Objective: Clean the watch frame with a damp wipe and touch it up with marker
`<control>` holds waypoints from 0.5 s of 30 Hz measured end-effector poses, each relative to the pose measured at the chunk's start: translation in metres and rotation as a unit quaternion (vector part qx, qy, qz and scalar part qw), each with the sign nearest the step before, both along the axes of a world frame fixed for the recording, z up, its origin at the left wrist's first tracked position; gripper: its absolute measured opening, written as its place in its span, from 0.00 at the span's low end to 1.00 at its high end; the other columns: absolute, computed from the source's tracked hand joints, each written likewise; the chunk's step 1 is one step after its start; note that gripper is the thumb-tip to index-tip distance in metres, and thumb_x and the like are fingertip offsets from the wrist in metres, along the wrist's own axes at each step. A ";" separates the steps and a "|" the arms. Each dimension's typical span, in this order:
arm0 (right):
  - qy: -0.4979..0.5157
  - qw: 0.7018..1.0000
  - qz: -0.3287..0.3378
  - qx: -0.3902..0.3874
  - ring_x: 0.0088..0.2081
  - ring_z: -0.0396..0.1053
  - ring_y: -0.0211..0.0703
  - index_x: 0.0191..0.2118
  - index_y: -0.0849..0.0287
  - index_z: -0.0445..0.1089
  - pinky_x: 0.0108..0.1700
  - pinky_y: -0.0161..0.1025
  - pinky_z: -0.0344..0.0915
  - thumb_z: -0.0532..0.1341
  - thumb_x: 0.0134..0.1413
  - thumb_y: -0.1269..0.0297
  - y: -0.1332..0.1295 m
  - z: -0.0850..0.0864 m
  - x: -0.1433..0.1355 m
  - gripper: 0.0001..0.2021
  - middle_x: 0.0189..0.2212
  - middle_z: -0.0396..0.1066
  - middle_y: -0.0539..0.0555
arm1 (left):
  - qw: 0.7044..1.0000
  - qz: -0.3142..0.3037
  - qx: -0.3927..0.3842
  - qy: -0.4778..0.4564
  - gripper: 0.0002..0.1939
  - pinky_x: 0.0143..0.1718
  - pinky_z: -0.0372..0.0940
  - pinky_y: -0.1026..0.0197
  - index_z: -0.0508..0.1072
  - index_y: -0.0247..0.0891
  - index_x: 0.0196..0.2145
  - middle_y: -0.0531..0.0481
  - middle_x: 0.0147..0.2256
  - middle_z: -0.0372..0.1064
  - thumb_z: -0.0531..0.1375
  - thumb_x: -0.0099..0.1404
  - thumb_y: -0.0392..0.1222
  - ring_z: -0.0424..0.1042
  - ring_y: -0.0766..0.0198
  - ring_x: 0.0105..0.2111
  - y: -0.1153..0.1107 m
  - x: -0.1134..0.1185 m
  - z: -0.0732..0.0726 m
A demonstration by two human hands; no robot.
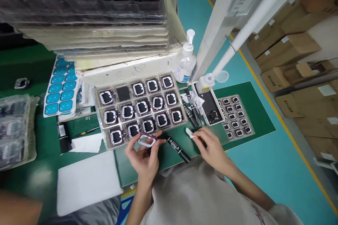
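My left hand [144,160] is closed on a small rounded-square frame part [146,140], dark purplish at the sides with a light rim, held just off the near edge of a plastic tray [101,126]. Rows of similar parts sit in that tray, and one pocket [123,94] near its far left shows only dark bottom. Between the fingers of my right hand [208,146] is pinched a small piece of white wipe [189,133]. Below and between both hands, a black marker pen [178,149] lies on the green mat.
Tall stacked trays [111,38] stand at the back beside a clear pump bottle [185,61]. More markers [194,103] and a white-rimmed box [219,121] lie to the right, before a smaller-looking filled tray [237,117]. At left are blue stickers [62,86] and a white foam sheet [88,179].
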State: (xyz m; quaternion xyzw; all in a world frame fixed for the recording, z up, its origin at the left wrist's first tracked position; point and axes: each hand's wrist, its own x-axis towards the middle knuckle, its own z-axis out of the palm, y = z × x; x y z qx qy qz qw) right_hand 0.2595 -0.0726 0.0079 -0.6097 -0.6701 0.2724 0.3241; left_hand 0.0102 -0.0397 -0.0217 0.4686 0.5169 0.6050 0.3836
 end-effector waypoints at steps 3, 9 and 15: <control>0.270 0.955 -0.097 -0.069 0.35 0.75 0.44 0.44 0.53 0.72 0.38 0.41 0.73 0.64 0.80 0.53 0.011 0.003 0.008 0.11 0.36 0.77 0.51 | 1.000 -0.004 -0.001 -0.003 0.27 0.40 0.86 0.52 0.62 0.47 0.61 0.57 0.40 0.76 0.73 0.75 0.42 0.91 0.50 0.42 -0.001 -0.001 0.000; 0.350 0.925 -0.144 -0.031 0.33 0.74 0.45 0.56 0.54 0.79 0.34 0.42 0.74 0.68 0.74 0.53 0.042 0.014 0.019 0.14 0.38 0.78 0.54 | 1.000 -0.020 -0.008 0.000 0.26 0.41 0.86 0.52 0.64 0.46 0.60 0.54 0.41 0.78 0.73 0.74 0.43 0.91 0.49 0.43 -0.002 -0.005 -0.006; -0.053 0.915 -0.221 0.332 0.46 0.75 0.53 0.56 0.48 0.84 0.48 0.51 0.74 0.64 0.76 0.64 0.107 0.033 0.051 0.12 0.45 0.77 0.58 | 0.999 -0.034 0.003 -0.020 0.25 0.42 0.87 0.53 0.66 0.45 0.61 0.51 0.43 0.83 0.73 0.74 0.39 0.91 0.49 0.44 -0.002 -0.004 -0.008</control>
